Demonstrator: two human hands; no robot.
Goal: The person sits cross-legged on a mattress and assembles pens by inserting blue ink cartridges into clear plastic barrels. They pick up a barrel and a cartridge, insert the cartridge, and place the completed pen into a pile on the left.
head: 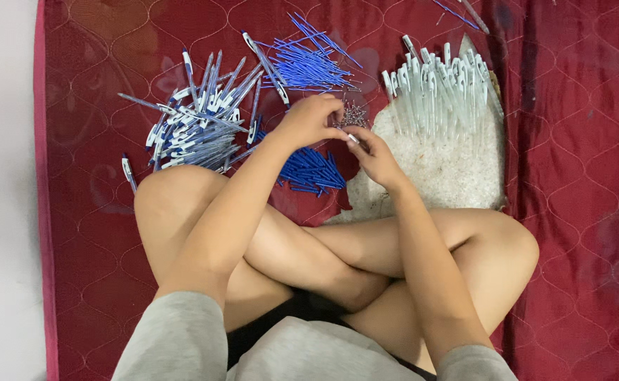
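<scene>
My left hand (311, 118) and my right hand (374, 153) meet over a red quilted mat, fingers pinched together around a small pen part (350, 137). Just beyond them lies a little heap of tiny metal springs (354, 113). A pile of finished blue-and-white pens (197, 123) lies to the left. Thin blue refills (309, 60) fan out above, and short blue pieces (313, 173) lie under my left forearm. Clear pen barrels (440, 88) sit in a row at the right.
My crossed bare legs (338, 247) fill the lower middle. A speckled white patch (443, 166) lies under the clear barrels. The red mat (577, 141) stretches right; pale floor (3, 190) runs along the left edge.
</scene>
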